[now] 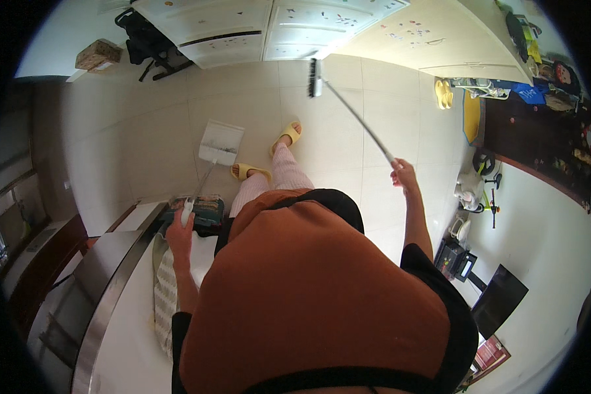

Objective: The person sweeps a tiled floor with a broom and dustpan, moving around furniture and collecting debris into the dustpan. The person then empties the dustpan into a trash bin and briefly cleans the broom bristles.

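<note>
My left hand (180,231) is closed around the white grip of a long-handled dustpan (221,140), whose pale pan rests on the tiled floor in front of my left foot. Dark marks or bristles cross the middle of the pan. Out to the right, my right hand (404,175) holds the end of a broom's grey handle (359,120). The broom head (316,79), white with dark bristles, is beyond my feet near the foot of the white cabinets. I wear yellow slippers (290,132).
White cabinets (305,29) with stickers line the far side. A black folded frame (152,47) and a cardboard box (98,55) are at the far left. Yellow slippers (443,93) lie by a rack on the right. A dark green box (204,212) is near my left hand.
</note>
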The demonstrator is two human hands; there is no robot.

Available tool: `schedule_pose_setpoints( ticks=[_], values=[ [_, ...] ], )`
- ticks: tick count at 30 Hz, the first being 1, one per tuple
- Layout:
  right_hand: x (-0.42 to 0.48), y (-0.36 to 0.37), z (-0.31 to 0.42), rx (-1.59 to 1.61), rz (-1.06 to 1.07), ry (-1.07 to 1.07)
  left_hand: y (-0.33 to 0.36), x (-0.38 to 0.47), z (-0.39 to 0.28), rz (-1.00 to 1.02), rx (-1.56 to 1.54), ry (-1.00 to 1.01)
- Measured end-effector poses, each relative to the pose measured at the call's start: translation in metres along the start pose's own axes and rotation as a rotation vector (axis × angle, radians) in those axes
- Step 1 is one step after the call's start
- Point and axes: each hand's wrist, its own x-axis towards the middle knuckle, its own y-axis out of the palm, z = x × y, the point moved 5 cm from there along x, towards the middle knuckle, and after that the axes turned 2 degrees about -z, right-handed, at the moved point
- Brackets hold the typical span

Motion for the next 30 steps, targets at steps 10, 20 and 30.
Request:
schedule_pose_setpoints(
  ticks=[10, 20, 30],
  values=[
    [0.148, 0.085, 0.024, -0.441, 0.016, -0.143, 0.023, 0.057, -0.035, -0.01, 0.113, 0.12],
    [0.036, 0.132, 0.037, -0.878, 0.222, -0.331, 0.027, 0.085, -0.034, 0.079, 0.049, 0.097],
    [0.069, 0.087, 0.088, -0.87, 0.084, -0.508, 0.002, 0.107, -0.046, 0.109, 0.194, 0.313]
  ],
)
